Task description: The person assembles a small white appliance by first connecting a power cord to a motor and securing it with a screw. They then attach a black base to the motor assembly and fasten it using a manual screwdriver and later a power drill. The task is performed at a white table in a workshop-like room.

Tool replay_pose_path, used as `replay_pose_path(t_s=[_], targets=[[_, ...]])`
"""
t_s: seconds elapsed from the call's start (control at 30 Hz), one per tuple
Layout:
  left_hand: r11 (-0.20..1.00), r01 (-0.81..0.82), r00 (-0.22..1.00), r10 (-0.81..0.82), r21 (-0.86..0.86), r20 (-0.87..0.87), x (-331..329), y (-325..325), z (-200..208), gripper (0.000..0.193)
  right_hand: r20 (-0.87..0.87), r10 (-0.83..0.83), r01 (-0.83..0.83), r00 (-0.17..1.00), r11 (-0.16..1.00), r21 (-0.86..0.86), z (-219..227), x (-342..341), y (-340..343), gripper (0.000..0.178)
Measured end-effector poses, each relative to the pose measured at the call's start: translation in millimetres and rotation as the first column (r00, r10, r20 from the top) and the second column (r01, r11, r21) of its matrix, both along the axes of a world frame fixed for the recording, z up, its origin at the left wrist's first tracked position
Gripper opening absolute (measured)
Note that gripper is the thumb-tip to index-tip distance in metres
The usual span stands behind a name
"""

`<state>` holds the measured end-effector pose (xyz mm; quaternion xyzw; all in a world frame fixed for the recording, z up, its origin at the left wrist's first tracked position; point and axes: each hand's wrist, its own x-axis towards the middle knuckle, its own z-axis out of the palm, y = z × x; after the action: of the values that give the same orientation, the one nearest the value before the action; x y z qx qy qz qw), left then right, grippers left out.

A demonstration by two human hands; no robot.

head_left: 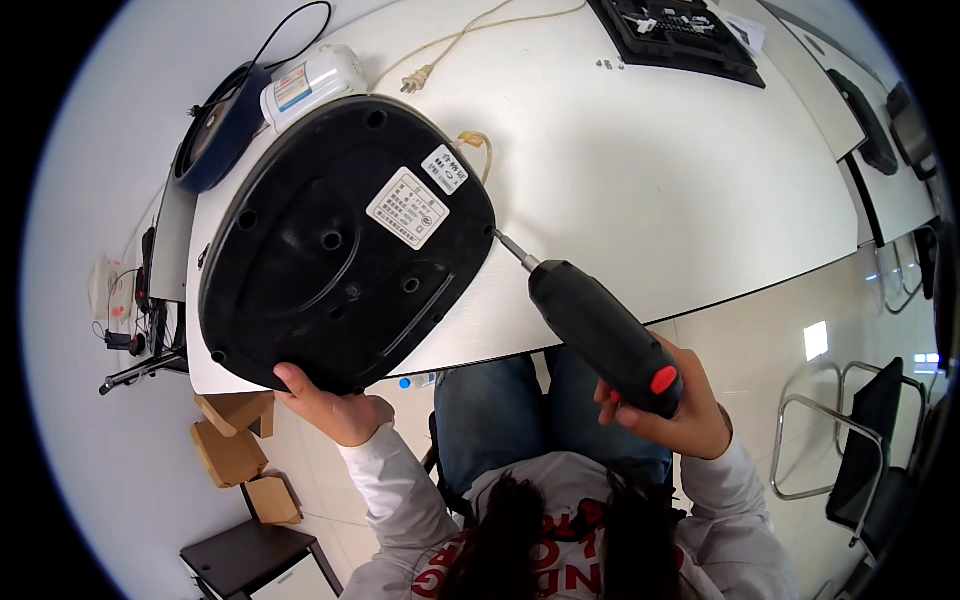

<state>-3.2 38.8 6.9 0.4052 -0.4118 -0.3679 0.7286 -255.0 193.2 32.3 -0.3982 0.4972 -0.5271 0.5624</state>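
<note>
A large black plastic appliance base (290, 250) is tilted up over the table with its underside toward me, showing screw holes and two white labels. My left hand (335, 408) grips its lower edge, thumb on the underside and the other fingers hidden behind it. My right hand (690, 405) is wrapped round the handle of a black cordless screwdriver (600, 325) with a red button. The metal bit (515, 248) points up and left, its tip at a hole near the base's right edge. Whether the tip sits in a screw cannot be made out.
Behind the base lie a white bottle (318, 82) and a dark blue round part (215, 135). A beige cord with a plug (416, 79) crosses the white table (640, 190). Small screws (610, 65) lie near a black tool case (680, 35). A chair (860, 440) stands right.
</note>
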Motion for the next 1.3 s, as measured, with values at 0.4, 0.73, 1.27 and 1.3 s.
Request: replay_pose_path(t_s=[0.4, 0.73, 1.27, 1.3], targets=[[0.999, -0.053, 0.999, 0.053, 0.001, -0.012, -3.1, -1.4, -0.6, 0.063, 0.16, 0.004, -0.004, 0.987, 1.0, 0.0, -8.9, 3.3, -6.6, 0.037], [0.999, -0.046, 0.998, 0.047, 0.016, -0.034, -3.5, -0.9, -1.2, 0.063, 0.22, -0.112, 0.122, 0.969, 0.992, -0.03, -28.4, -0.1, 23.7, 0.045], [1.0, -0.006, 0.999, 0.006, 0.004, -0.034, -1.6, -2.3, -2.0, 0.061, 0.277, -0.28, 0.299, 0.919, 0.954, -0.027, -30.2, 2.1, 33.2, 0.067], [1.0, -0.009, 0.999, 0.009, 0.011, -0.041, -4.4, -1.9, 0.1, 0.06, 0.273, -0.283, 0.303, 0.92, 0.953, -0.031, -29.3, 3.6, 32.6, 0.062]])
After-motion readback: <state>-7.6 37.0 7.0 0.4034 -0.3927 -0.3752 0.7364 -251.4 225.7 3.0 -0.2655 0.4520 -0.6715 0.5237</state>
